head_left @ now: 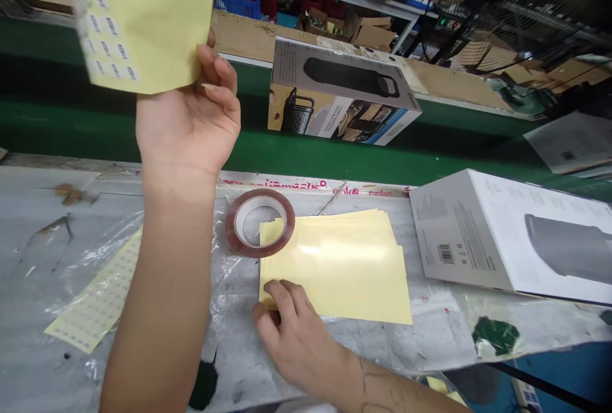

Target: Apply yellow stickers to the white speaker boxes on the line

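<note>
From the head camera, the left forearm rises steeply on the left. The left hand [191, 123], palm facing the viewer and fingers curled, grips a yellow label sheet [157, 24] by its lower right side, high above the table [239, 336]. The right hand [308, 340] reaches in low from the right, fingers bent onto the near left corner of a yellow sheet stack [344, 273]; whether they pinch a sheet, I cannot tell. A tape roll [231, 227] overlaps the stack's far left corner.
</note>
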The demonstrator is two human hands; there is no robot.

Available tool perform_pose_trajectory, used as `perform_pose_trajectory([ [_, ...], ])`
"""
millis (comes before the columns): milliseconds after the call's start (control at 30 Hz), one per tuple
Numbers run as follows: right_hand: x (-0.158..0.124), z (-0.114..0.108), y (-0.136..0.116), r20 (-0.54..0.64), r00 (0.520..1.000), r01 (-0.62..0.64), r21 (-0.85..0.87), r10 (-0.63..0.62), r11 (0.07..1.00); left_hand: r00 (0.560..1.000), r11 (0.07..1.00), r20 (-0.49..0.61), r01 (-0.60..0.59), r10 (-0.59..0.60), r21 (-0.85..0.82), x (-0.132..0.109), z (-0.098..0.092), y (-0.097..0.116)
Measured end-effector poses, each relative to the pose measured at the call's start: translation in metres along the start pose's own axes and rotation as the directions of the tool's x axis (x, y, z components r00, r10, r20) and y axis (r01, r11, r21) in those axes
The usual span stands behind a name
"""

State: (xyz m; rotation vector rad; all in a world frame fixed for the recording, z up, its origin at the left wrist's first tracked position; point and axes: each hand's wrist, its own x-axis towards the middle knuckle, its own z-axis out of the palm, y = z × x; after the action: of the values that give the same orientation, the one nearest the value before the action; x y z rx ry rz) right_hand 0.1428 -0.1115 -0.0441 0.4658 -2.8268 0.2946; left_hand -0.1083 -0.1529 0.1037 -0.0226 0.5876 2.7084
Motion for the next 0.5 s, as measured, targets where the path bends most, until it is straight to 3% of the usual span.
perform_pose_trajectory([
  [100,-0.005,-0.002,0.004,-0.114,0.993,-0.033,0.017,0.034,0.999,1.0,1.0,-0.028,0.004,-0.004,0.004,0.001,0.0,-0.004],
  [200,-0.011,-0.003,0.008,-0.184,0.961,-0.216,-0.033,0.206,0.976,1.0,1.0,-0.03,-0.001,0.001,0.016,0.001,0.0,-0.006],
  [300,-0.015,-0.002,0.012,-0.167,0.945,-0.285,0.007,0.282,0.958,0.999,1.0,-0.037,0.0,0.001,0.031,0.001,0.001,-0.006],
  [400,-0.015,-0.003,0.014,-0.151,0.949,-0.257,0.131,0.276,0.957,0.999,0.999,-0.042,0.006,-0.004,0.054,0.0,0.002,-0.007],
  [500,-0.014,-0.008,0.016,-0.087,0.932,-0.317,0.279,0.352,0.907,0.999,0.997,-0.038,0.003,-0.001,0.075,-0.001,0.003,-0.007],
])
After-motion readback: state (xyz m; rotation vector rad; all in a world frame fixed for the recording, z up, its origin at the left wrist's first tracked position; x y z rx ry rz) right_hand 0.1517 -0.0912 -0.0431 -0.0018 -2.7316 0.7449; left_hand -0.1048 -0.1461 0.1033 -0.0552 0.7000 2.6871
